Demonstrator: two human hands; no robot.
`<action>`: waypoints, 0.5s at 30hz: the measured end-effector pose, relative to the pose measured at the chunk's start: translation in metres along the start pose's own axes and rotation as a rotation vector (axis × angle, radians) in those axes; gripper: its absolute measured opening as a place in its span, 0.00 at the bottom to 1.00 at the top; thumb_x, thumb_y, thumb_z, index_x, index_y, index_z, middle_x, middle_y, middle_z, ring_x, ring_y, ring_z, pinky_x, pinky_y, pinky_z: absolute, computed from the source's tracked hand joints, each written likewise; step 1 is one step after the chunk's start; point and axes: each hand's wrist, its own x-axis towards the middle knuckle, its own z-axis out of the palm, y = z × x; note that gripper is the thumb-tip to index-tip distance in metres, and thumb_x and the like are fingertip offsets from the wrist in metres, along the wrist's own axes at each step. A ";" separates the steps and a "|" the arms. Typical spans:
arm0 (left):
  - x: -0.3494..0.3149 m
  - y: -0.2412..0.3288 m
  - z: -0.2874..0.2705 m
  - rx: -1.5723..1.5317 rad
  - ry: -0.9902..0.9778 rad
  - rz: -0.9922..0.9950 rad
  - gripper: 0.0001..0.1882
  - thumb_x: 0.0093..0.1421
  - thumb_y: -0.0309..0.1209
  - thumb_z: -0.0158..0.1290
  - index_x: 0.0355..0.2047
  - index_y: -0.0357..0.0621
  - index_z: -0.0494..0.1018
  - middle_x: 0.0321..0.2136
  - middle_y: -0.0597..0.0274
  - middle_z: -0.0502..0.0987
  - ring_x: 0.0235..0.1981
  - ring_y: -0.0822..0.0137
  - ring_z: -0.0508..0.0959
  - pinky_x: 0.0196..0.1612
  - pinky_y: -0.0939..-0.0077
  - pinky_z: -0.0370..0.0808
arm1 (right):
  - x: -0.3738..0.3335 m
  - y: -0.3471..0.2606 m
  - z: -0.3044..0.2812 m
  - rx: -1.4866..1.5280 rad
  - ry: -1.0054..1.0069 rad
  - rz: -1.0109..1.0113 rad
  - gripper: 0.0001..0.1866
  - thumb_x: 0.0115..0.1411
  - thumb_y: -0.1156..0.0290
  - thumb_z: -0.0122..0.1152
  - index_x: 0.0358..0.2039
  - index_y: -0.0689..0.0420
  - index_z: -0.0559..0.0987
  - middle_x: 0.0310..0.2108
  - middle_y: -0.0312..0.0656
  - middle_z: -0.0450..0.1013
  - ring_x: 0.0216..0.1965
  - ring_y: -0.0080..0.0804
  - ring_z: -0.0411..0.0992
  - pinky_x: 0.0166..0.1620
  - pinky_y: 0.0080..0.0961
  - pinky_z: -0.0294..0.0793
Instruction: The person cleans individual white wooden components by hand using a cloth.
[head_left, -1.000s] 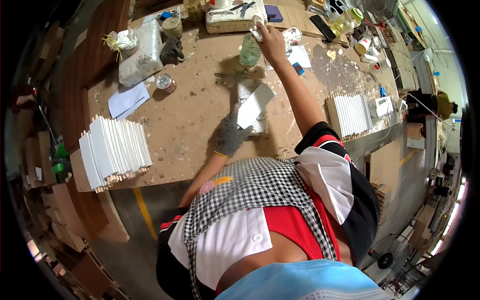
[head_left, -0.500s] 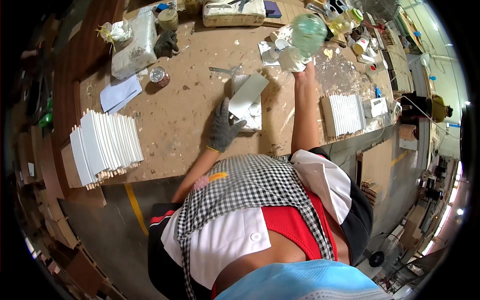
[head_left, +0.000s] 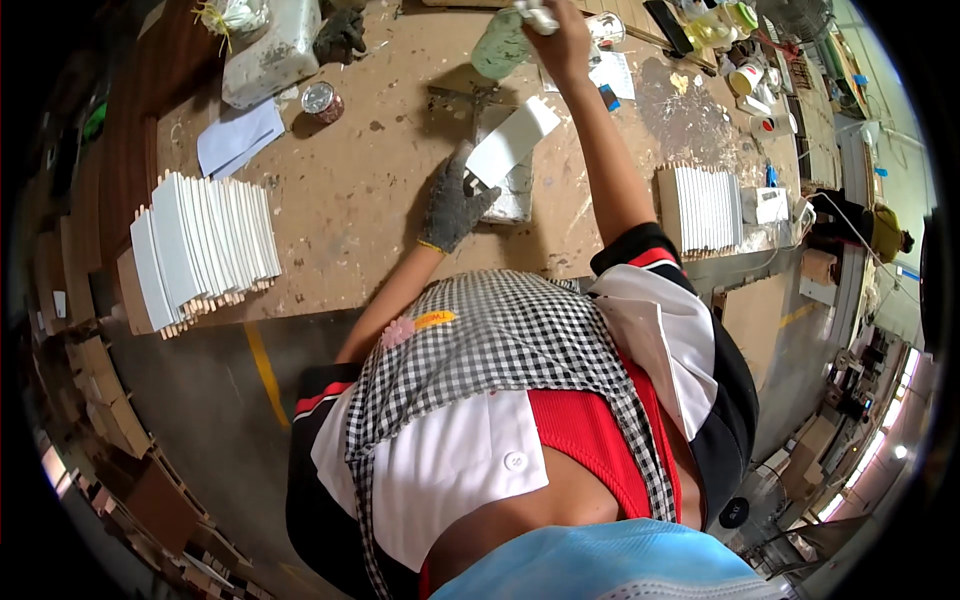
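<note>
My left hand (head_left: 455, 205), in a grey work glove, holds a white rectangular board (head_left: 512, 140) tilted up over a small pile of similar boards (head_left: 515, 190) on the worn wooden bench (head_left: 360, 190). My right hand (head_left: 560, 35) is bare and stretched far forward, gripping a pale green squeeze bottle (head_left: 500, 42) tipped on its side near the top edge of the view. The bottle hangs above the bench just beyond the board.
A fanned stack of white-faced boards (head_left: 205, 250) lies at the left, another stack (head_left: 700, 205) at the right. A small tin (head_left: 320, 98), loose paper sheets (head_left: 238, 135), a plastic bag (head_left: 265, 55), cups and bottles (head_left: 740, 70) crowd the far bench. Cardboard boxes (head_left: 100, 400) line the floor at left.
My right hand has carried the green bottle left and toward the board. The left hand keeps hold of the white board, which stays raised.
</note>
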 end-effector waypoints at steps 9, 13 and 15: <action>-0.002 -0.005 0.001 -0.115 -0.024 -0.117 0.44 0.53 0.35 0.69 0.65 0.36 0.59 0.60 0.42 0.69 0.60 0.53 0.70 0.62 0.63 0.68 | -0.001 -0.039 -0.052 -0.293 -0.098 -0.037 0.23 0.56 0.70 0.69 0.52 0.58 0.76 0.40 0.47 0.79 0.37 0.40 0.79 0.36 0.32 0.80; -0.002 -0.026 0.015 -0.317 0.057 -0.084 0.40 0.53 0.33 0.67 0.63 0.37 0.62 0.56 0.48 0.73 0.54 0.56 0.75 0.58 0.65 0.72 | -0.118 -0.096 -0.061 -0.090 -0.729 0.201 0.26 0.58 0.69 0.63 0.58 0.55 0.72 0.50 0.49 0.75 0.54 0.44 0.74 0.58 0.43 0.73; 0.007 -0.015 0.011 -0.437 0.006 -0.186 0.38 0.52 0.35 0.67 0.61 0.37 0.63 0.53 0.45 0.74 0.52 0.55 0.76 0.56 0.64 0.73 | -0.173 -0.139 -0.074 -0.100 -0.765 -0.109 0.29 0.61 0.63 0.57 0.63 0.53 0.69 0.62 0.46 0.68 0.66 0.41 0.63 0.68 0.44 0.59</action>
